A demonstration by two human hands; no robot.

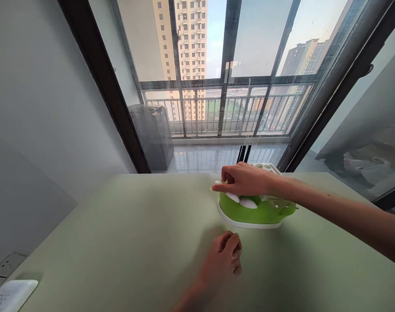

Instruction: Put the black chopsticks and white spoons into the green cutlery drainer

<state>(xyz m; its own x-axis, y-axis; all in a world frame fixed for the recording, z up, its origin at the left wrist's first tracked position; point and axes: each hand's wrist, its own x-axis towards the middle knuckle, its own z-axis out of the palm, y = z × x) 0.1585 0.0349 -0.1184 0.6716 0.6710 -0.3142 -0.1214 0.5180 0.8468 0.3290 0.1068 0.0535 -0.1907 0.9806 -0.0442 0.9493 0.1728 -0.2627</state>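
Observation:
A green holder on a white base stands on the pale green table, right of the middle. White spoons lie in it and black sticks rise behind it. My right hand reaches over the holder's top from the right. Its fingers pinch a small white piece at the holder's left rim, and most of that piece is hidden. In front of the holder my left hand rests on the table with its fingers curled in and nothing visible in it.
A white device and a wall socket sit at the table's near left corner. Beyond the far edge are a large window, a balcony railing and a dark appliance. A grey wall runs along the left.

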